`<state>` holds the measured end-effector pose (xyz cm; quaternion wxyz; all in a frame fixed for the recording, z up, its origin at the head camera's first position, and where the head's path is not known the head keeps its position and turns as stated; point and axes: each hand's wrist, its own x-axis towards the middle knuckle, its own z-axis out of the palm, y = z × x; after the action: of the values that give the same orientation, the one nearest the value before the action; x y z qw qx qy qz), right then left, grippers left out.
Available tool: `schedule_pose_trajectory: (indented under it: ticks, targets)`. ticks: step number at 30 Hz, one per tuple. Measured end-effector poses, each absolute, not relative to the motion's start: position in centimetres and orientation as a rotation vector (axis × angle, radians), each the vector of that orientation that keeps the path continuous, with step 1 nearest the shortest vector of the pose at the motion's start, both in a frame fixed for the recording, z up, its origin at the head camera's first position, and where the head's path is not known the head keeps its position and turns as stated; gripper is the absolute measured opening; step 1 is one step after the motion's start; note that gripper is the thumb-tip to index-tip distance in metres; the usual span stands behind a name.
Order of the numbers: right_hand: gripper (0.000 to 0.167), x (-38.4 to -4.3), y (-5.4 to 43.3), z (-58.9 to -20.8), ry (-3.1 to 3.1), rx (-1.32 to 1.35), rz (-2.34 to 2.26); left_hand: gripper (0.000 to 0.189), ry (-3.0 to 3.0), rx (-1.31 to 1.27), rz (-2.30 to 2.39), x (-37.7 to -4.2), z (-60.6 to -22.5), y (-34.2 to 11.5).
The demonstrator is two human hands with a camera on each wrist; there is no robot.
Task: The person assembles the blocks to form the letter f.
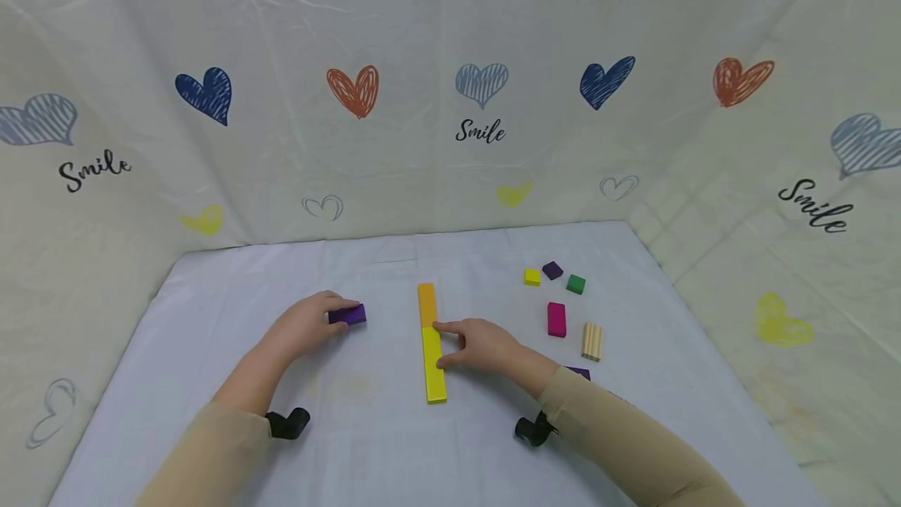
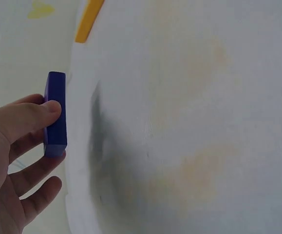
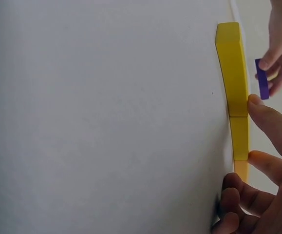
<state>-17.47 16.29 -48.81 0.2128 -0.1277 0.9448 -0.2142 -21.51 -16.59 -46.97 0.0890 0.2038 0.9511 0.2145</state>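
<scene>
My left hand (image 1: 307, 325) pinches a purple rectangular block (image 2: 57, 114) between thumb and fingers, left of the row of blocks. That row runs away from me: an orange block (image 1: 427, 303) at the far end, then yellow blocks (image 3: 232, 73) end to end, with a seam between them in the right wrist view. On the row's right side, my right hand (image 1: 486, 346) touches with thumb and index fingertip. Its index tip (image 3: 253, 156) is at the joint between yellow and orange, and its thumb lies against the yellow. The other fingers are curled.
To the right on the white cloth (image 1: 366, 444) lie a small yellow block (image 1: 532, 277), a dark purple one (image 1: 552, 270), a green one (image 1: 576, 284), a magenta block (image 1: 557, 319) and a pale wooden piece (image 1: 592, 341). Another purple block (image 1: 579, 372) is partly behind my right sleeve.
</scene>
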Motion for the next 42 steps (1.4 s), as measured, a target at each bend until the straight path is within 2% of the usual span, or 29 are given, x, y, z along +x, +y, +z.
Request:
schedule_pose_trajectory:
  ticks: [20, 42]
  targets:
    - [0.074, -17.5, 16.1, -48.9, 2.636, -0.337, -0.565, 0.039, 2.794, 0.679, 0.627, -26.7, -48.6, -9.1]
    - [0.073, -17.5, 16.1, -48.5, 2.634, -0.361, -0.559, 0.036, 2.768, 0.675, 0.620, -27.7, -49.5, -7.6]
